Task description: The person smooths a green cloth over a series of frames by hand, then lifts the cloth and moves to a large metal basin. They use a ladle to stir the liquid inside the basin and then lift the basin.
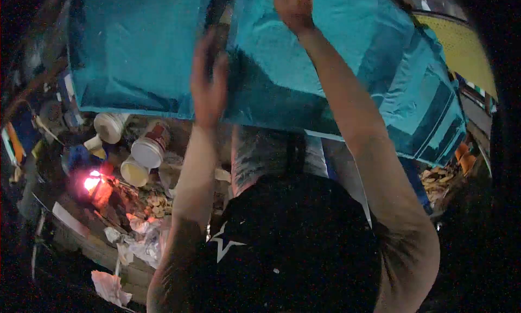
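Observation:
A large teal fabric piece (pixel 146 47) with darker teal panels spreads across the upper part of the view, in front of the person's body. My left hand (pixel 209 88) is over its middle, near a dark gap between two sections; it is blurred, with thumb and fingers apart and nothing seen between them. Farther up and to the right, my right hand (pixel 296 9) lies over the teal fabric, partly cut off by the top edge of the view. Its fingertips are out of sight, so what it may hold is hidden.
White tubs (pixel 147 151) lie on the floor at left, beside a glowing pinkish-red light (pixel 92 181). Crumpled paper and plastic (pixel 144 245) litter the lower left. A yellow surface (pixel 461 50) is at upper right, with scraps (pixel 437 180) below the fabric's right end.

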A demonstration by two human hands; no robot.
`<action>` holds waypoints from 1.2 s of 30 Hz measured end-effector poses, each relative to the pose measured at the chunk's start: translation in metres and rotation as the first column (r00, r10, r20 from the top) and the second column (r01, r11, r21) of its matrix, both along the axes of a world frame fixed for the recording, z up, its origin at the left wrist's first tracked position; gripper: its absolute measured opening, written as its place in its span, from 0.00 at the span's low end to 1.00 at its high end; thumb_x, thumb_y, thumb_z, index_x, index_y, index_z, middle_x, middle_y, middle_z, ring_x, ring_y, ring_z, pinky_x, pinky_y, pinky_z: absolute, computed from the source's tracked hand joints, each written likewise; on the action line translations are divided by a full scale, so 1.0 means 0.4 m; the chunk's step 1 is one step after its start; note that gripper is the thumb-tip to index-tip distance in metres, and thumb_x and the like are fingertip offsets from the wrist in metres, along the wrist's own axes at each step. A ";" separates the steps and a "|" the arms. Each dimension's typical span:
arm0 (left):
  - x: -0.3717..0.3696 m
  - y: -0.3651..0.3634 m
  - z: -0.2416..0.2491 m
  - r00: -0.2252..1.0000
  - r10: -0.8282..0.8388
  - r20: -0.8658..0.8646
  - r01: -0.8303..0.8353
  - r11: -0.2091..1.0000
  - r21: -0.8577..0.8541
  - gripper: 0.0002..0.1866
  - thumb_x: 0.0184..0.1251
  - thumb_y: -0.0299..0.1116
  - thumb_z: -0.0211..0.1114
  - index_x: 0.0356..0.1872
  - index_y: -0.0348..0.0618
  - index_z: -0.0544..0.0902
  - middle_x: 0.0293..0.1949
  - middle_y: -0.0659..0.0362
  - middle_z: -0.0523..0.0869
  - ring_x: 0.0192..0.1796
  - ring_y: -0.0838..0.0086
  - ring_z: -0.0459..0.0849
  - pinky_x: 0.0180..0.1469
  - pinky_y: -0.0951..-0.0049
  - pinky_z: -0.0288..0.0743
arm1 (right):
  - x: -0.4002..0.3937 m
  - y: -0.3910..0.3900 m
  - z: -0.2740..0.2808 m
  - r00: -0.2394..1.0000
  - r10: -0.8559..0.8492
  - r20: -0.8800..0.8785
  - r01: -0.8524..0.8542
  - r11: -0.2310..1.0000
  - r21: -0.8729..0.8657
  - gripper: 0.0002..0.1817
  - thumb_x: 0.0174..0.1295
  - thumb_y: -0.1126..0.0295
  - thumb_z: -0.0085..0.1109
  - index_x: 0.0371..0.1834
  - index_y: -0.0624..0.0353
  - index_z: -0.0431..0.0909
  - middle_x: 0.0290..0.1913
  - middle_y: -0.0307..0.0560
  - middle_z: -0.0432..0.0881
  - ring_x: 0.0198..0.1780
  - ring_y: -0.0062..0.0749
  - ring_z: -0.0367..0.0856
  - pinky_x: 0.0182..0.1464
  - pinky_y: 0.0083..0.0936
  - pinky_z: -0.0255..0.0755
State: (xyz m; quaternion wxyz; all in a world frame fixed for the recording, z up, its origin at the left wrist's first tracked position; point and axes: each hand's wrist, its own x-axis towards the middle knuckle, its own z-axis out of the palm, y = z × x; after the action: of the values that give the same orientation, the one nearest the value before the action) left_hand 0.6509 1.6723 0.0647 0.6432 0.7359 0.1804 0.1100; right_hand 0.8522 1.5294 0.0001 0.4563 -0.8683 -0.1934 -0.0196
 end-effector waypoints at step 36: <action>0.061 -0.603 -0.174 -0.364 -0.824 -0.435 0.468 -0.565 0.679 0.27 0.70 0.46 0.50 0.70 0.68 0.64 0.74 0.68 0.60 0.76 0.62 0.53 0.72 0.47 0.47 | -1.081 -0.362 -0.478 0.543 0.141 -0.828 0.834 -0.209 0.511 0.51 0.57 0.69 0.67 0.76 0.62 0.38 0.62 0.54 0.73 0.62 0.32 0.71 0.57 0.29 0.72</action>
State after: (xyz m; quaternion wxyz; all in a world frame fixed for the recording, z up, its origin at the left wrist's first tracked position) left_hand 0.6753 1.4312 -0.0048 0.1028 0.6688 -0.7001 -0.2280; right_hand 0.4196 1.3846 -0.1910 0.9114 -0.2054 0.3565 0.0036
